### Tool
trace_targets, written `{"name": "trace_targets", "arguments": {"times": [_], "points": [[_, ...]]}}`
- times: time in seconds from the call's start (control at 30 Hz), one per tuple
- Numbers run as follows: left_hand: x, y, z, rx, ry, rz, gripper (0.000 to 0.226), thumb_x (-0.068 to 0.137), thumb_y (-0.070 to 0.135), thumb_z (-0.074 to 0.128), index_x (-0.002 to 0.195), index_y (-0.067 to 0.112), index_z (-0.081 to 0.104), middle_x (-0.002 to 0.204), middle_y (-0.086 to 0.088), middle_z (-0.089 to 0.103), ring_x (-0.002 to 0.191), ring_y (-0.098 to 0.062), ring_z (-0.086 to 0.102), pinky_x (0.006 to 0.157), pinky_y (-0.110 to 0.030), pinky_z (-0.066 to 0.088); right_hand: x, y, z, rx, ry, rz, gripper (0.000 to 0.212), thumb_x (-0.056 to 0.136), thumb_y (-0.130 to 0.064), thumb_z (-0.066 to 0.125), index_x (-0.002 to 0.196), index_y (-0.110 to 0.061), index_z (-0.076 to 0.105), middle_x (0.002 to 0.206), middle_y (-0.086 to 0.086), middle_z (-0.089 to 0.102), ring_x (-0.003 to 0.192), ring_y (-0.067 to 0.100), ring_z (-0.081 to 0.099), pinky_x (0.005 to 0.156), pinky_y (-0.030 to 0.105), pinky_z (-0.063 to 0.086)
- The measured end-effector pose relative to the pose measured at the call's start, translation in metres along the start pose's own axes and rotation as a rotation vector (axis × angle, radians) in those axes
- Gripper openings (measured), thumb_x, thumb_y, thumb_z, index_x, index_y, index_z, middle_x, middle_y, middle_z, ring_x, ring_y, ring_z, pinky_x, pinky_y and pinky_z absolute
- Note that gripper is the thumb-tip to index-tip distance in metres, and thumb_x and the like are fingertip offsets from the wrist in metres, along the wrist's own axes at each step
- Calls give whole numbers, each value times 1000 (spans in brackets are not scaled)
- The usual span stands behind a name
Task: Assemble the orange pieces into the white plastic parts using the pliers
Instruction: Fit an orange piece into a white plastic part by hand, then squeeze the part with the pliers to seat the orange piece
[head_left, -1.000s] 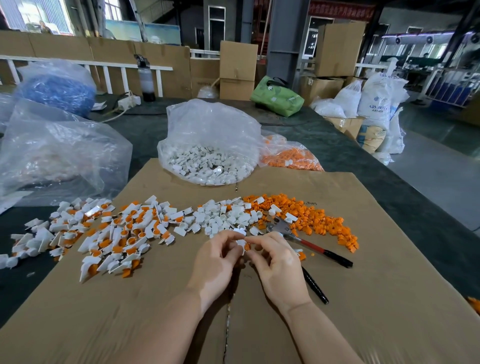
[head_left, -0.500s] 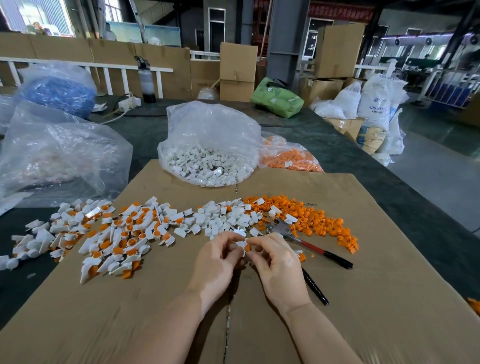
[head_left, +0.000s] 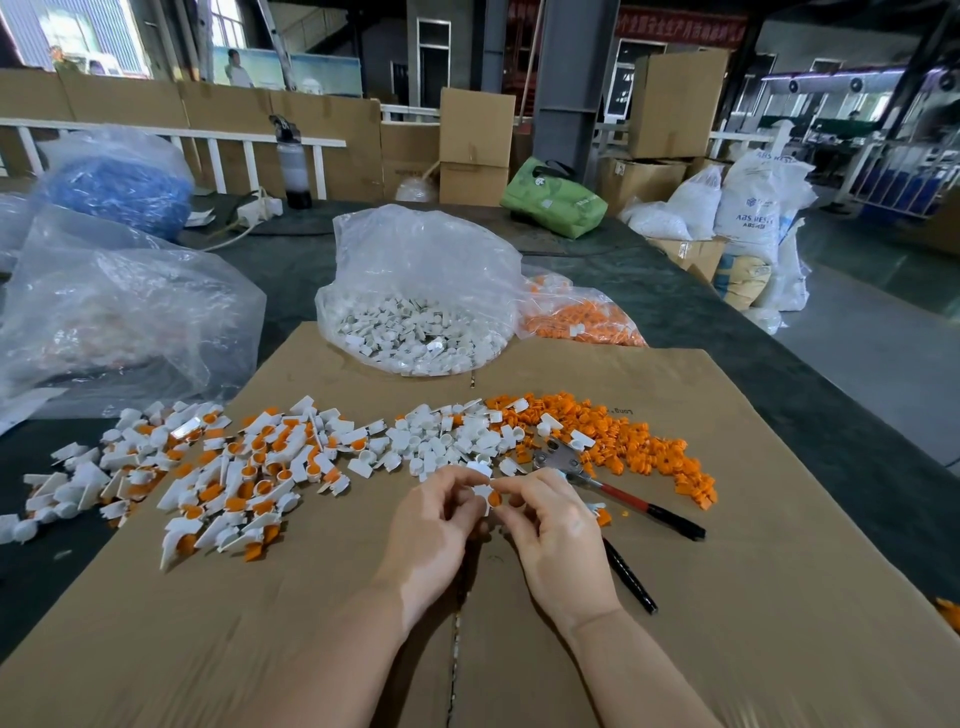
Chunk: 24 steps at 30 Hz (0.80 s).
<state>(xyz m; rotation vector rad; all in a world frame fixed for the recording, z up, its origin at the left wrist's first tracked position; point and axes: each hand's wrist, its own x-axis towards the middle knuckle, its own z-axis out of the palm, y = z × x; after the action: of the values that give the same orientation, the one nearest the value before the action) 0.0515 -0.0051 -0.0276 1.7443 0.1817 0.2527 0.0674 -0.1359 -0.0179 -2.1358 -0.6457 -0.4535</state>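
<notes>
My left hand and my right hand meet over the cardboard sheet. Between their fingertips they pinch one white plastic part with an orange piece in it. The pliers, with red and black handles, lie on the cardboard just right of my right hand; nobody holds them. Loose white parts lie beyond my hands, loose orange pieces to the right. A pile of white parts with orange inserts spreads to the left.
A clear bag of white parts stands at the cardboard's far edge, a bag of orange pieces beside it. Large clear bags sit at left. The table's right edge drops to the floor, with sacks and boxes beyond.
Both hands stay together at the same spot, working the small part between the fingertips. The orange piece now shows more plainly in the white part. The pliers have not moved.
</notes>
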Motion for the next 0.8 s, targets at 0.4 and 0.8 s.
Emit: {"name": "trace_targets", "arguments": {"times": [0.4,0.8], "points": [[3,2,3,57,39,-4,10,85,15,67,90,23,63,72,-2,55,67,-14,54,66,-29,46,-1,4,0,-46,3,8,24,80,-2,69,102,-13,70,89,-7,58,83,7,56,75,21,50],[4,5,2,-65,48,-60,11,88,11,63,93,20,64,76,-10,61,58,-1,58,58,-10,47,-11,34,-38,-883,-232,542,71,88,-68,24,147,-28,17,145,-2,34,135,20,27,112,51,13]]}}
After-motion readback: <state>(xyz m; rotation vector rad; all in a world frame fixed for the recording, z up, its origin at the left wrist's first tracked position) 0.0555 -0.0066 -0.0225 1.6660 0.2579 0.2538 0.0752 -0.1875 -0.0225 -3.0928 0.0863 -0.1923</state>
